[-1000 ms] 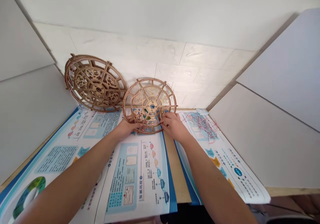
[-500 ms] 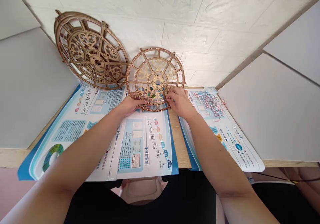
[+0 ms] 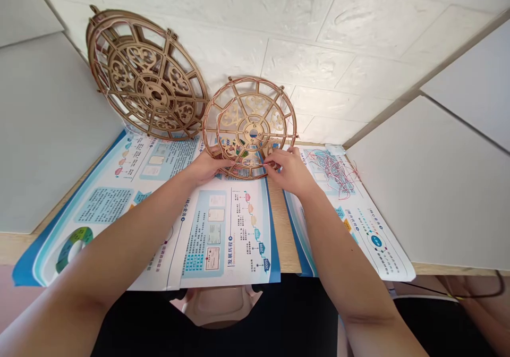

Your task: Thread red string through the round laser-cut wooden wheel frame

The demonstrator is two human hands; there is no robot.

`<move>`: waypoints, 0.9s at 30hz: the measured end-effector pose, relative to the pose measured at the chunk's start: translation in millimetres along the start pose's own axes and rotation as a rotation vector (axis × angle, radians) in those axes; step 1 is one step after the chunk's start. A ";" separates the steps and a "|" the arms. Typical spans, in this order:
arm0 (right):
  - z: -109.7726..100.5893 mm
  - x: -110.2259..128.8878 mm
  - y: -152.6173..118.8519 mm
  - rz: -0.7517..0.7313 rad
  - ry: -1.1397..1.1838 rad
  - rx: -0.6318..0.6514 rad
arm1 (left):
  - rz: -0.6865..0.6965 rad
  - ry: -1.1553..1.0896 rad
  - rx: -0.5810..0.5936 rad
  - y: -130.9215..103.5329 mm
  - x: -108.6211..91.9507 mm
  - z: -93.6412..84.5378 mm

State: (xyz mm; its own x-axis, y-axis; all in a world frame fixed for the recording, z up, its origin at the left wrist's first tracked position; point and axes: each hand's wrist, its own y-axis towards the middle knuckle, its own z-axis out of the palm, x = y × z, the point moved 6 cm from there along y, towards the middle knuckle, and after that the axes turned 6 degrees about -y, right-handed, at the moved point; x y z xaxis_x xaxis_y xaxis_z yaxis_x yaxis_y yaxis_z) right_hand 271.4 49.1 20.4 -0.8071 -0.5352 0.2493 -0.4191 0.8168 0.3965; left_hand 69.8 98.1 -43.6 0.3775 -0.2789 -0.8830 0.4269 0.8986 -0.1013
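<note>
A round, gold-brown openwork frame (image 3: pixel 246 134) with spokes and scroll patterns stands tilted on the table against the wall. Around its lower left rim my left hand (image 3: pixel 206 167) is closed, the thumb lying along the front and the other fingers partly hidden behind. Thin pinkish-white wire (image 3: pixel 249 163) runs along the frame's rings and crosses its lower part. At the lower right rim my right hand (image 3: pixel 294 171) pinches this wire between thumb and fingertips.
More round frames (image 3: pixel 169 62), larger in view, lean in a stack against the wall on the left. A tangle of red and white wires (image 3: pixel 338 171) lies on the right. Printed posters (image 3: pixel 207 213) cover much of the wooden tabletop (image 3: pixel 285 229). Grey panels (image 3: pixel 438 187) close off both sides.
My right hand has shifted slightly along the lower right rim, and its fingers are less curled over the wire. My left hand keeps its hold. The camera view has moved a little.
</note>
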 end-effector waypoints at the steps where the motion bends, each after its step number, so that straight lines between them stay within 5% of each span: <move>1: -0.1 -3.4 -0.5 0.017 0.007 0.003 | 0.003 -0.001 0.003 -0.2 -0.1 0.3; 11: -5.6 -27.7 -4.7 0.090 0.121 -0.048 | 0.018 0.031 0.018 4.2 6.0 -10.0; 27: 6.8 -27.8 -5.1 0.149 0.295 -0.056 | 0.009 0.055 0.016 -0.8 0.9 -4.7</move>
State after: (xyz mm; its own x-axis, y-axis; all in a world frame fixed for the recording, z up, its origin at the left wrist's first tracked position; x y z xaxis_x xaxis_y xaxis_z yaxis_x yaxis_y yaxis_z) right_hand 293.1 61.3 5.4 -0.6988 -0.4571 0.5502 -0.2757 0.8819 0.3825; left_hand 66.0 98.7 -46.5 0.3358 -0.2512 -0.9078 0.4372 0.8952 -0.0861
